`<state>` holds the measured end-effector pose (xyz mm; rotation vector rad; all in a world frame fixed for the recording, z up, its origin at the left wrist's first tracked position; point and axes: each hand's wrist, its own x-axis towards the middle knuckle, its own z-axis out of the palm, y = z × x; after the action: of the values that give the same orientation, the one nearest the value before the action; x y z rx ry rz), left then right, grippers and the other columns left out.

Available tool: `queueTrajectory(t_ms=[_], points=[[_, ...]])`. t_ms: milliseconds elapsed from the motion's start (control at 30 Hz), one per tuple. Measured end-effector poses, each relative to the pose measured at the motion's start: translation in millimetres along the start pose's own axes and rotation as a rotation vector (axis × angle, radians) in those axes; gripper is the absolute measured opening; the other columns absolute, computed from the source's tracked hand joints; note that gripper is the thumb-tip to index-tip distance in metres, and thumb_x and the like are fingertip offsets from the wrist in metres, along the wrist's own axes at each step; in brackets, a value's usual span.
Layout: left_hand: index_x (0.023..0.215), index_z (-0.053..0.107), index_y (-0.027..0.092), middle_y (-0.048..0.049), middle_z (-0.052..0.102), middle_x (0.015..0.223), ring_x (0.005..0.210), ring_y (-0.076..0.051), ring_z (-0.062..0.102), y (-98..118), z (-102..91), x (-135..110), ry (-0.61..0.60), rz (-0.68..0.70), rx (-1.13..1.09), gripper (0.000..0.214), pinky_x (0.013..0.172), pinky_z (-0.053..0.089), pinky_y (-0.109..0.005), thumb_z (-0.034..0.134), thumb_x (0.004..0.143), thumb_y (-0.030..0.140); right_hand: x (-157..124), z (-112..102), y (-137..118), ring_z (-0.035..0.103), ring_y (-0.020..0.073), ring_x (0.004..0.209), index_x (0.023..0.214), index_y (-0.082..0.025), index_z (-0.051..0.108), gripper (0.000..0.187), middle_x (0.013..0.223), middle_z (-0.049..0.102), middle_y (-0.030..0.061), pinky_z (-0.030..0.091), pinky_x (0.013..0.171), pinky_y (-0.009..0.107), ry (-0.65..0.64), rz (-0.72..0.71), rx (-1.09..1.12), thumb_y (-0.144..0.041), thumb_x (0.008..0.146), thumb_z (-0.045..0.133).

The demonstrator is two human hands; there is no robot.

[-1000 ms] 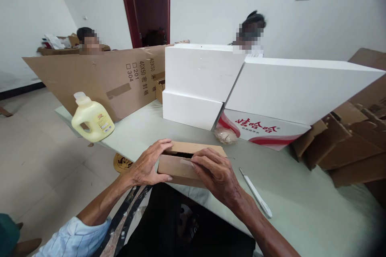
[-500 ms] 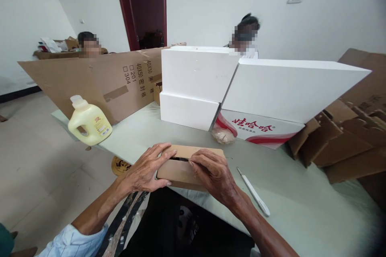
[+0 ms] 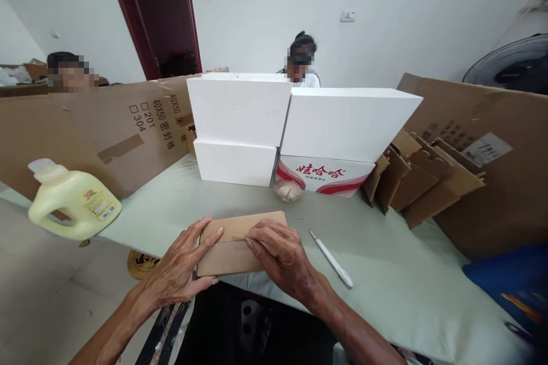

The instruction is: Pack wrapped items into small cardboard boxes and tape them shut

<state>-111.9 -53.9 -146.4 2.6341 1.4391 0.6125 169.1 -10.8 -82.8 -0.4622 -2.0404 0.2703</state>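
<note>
A small brown cardboard box [image 3: 233, 245] lies at the near edge of the pale green table [image 3: 385, 274]. My left hand [image 3: 180, 268] grips its left end, fingers over the top and thumb along the front. My right hand [image 3: 278, 256] presses down on the top right, fingertips at the seam where the flaps meet. The flaps look shut. A white pen-like tool [image 3: 331, 259] lies on the table just right of my right hand.
White foam blocks [image 3: 240, 111] and a red-and-white printed carton [image 3: 321, 174] stand behind. A yellow jug [image 3: 72, 202] sits at the left edge. Folded cardboard pieces [image 3: 422, 179] lean at the right. Two other people sit beyond the large cardboard sheets [image 3: 128, 131].
The box's open gap has closed under my hands as the flap was pressed down. The camera has swung to the right, showing more cardboard and a fan.
</note>
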Motion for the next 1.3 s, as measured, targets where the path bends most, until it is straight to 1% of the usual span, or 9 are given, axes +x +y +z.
queueTrajectory(t_ms=[100, 167, 267, 367, 533, 733, 967, 1167, 1300], points=[[0.173, 0.023, 0.036, -0.0174, 0.027, 0.174, 0.154, -0.044, 0.042, -2, 2.6, -6, 0.008, 0.001, -0.016, 0.106, 0.119, 0.050, -0.066, 0.081, 0.086, 0.026, 3, -22, 12, 0.064, 0.0151, 0.074, 0.094, -0.022, 0.067, 0.013, 0.081, 0.070, 0.0016, 0.052, 0.070, 0.027, 0.086, 0.119, -0.008, -0.019, 0.106, 0.061], [0.173, 0.026, 0.034, -0.0163, 0.027, 0.176, 0.154, -0.044, 0.043, -4, 2.7, -11, 0.010, 0.017, -0.024, 0.104, 0.119, 0.050, -0.065, 0.081, 0.085, 0.027, 2, -41, 33, 0.064, 0.0153, 0.071, 0.091, -0.023, 0.069, 0.016, 0.080, 0.070, 0.0010, 0.052, 0.069, 0.028, 0.161, 0.249, -0.019, -0.027, 0.106, 0.063], [0.172, 0.029, 0.033, -0.0153, 0.027, 0.177, 0.155, -0.044, 0.043, -6, 1.3, -16, 0.014, 0.029, -0.018, 0.102, 0.119, 0.052, -0.063, 0.081, 0.084, 0.026, -2, -66, 80, 0.063, 0.0166, 0.071, 0.089, -0.023, 0.071, 0.025, 0.079, 0.069, 0.0008, 0.052, 0.068, 0.029, 0.240, 0.434, -0.023, -0.043, 0.102, 0.065], [0.172, 0.029, 0.033, -0.0156, 0.026, 0.178, 0.156, -0.043, 0.042, -5, 0.9, -19, 0.011, 0.025, -0.004, 0.102, 0.119, 0.052, -0.063, 0.079, 0.084, 0.021, -10, -81, 133, 0.060, 0.0174, 0.070, 0.085, -0.022, 0.070, 0.035, 0.075, 0.065, 0.0011, 0.048, 0.064, 0.029, 0.215, 0.573, -0.044, -0.054, 0.097, 0.064], [0.172, 0.031, 0.032, -0.0151, 0.025, 0.179, 0.157, -0.043, 0.043, -5, 5.0, -22, 0.014, 0.007, 0.019, 0.095, 0.118, 0.054, -0.063, 0.074, 0.088, 0.018, -29, -85, 206, 0.049, 0.0162, 0.063, 0.073, -0.021, 0.066, 0.041, 0.067, 0.057, 0.0002, 0.039, 0.060, 0.030, 0.128, 0.657, -0.108, -0.059, 0.088, 0.064], [0.170, 0.036, 0.032, -0.0129, 0.024, 0.180, 0.157, -0.041, 0.044, -13, 14.9, -25, 0.034, 0.014, 0.020, 0.094, 0.117, 0.057, -0.057, 0.074, 0.086, 0.021, -46, -79, 267, 0.047, 0.0176, 0.062, 0.072, -0.023, 0.065, 0.040, 0.063, 0.055, -0.0006, 0.037, 0.060, 0.031, 0.007, 0.722, -0.171, -0.061, 0.083, 0.061], [0.169, 0.038, 0.031, -0.0134, 0.023, 0.181, 0.158, -0.041, 0.042, -10, 16.9, -28, 0.021, -0.008, 0.064, 0.088, 0.116, 0.055, -0.060, 0.068, 0.087, 0.018, -48, -77, 304, 0.053, 0.0185, 0.065, 0.071, -0.022, 0.064, 0.032, 0.067, 0.063, 0.0010, 0.038, 0.063, 0.031, -0.088, 0.736, -0.245, -0.050, 0.084, 0.060], [0.168, 0.039, 0.033, -0.0136, 0.028, 0.180, 0.155, -0.042, 0.047, -5, 12.7, -26, 0.042, -0.019, 0.056, 0.089, 0.116, 0.057, -0.056, 0.072, 0.087, 0.021, -50, -72, 313, 0.059, 0.0185, 0.068, 0.075, -0.021, 0.068, 0.026, 0.072, 0.070, 0.0012, 0.039, 0.062, 0.029, -0.142, 0.729, -0.284, -0.043, 0.084, 0.059], [0.168, 0.040, 0.032, -0.0141, 0.028, 0.179, 0.156, -0.042, 0.046, -7, 14.1, -26, 0.038, -0.024, 0.047, 0.087, 0.116, 0.057, -0.057, 0.071, 0.087, 0.021, -52, -70, 315, 0.061, 0.0191, 0.070, 0.079, -0.022, 0.070, 0.026, 0.075, 0.072, 0.0015, 0.040, 0.063, 0.029, -0.145, 0.732, -0.326, -0.044, 0.086, 0.060]])
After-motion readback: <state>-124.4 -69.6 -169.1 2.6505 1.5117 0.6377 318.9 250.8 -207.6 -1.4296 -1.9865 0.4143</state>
